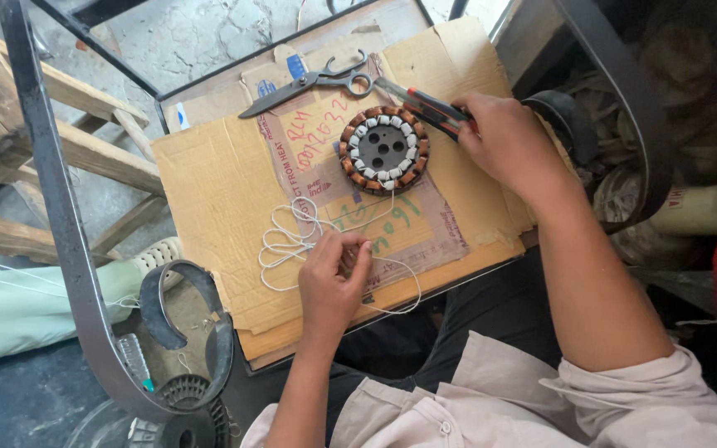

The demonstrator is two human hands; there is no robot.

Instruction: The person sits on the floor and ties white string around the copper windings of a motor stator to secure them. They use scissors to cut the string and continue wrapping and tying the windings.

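On the left, the person's left hand (331, 278) rests on the flattened brown cardboard sheet (209, 191) that covers the tabletop. Its grip is closed, with fingertips pinched on a thin white cord (280, 249). The cord lies in loose tangled loops just left of that hand. One strand runs up toward the motor part and another trails off to the right, along the near edge of the cardboard.

At the middle sits the round stator with copper-coloured windings and white insulating tabs around a dark grey perforated core (384, 149). It lies flat on the cardboard, above the left hand and apart from it. A pair of grey metal scissors (309, 83) lies beyond it at the far edge, blades pointing left.

To the right, the right hand (504, 137) is closed around a slim tool with a red and black handle (433, 108), whose grey tip points up and left, just past the stator's upper right rim.

Judging from this, the work is at lacing or tying the windings, with the cord in hand and the tool brought to the coil. Any next move would need the cord kept free of its own tangles and the tool tip guided carefully between the windings without nicking the copper.
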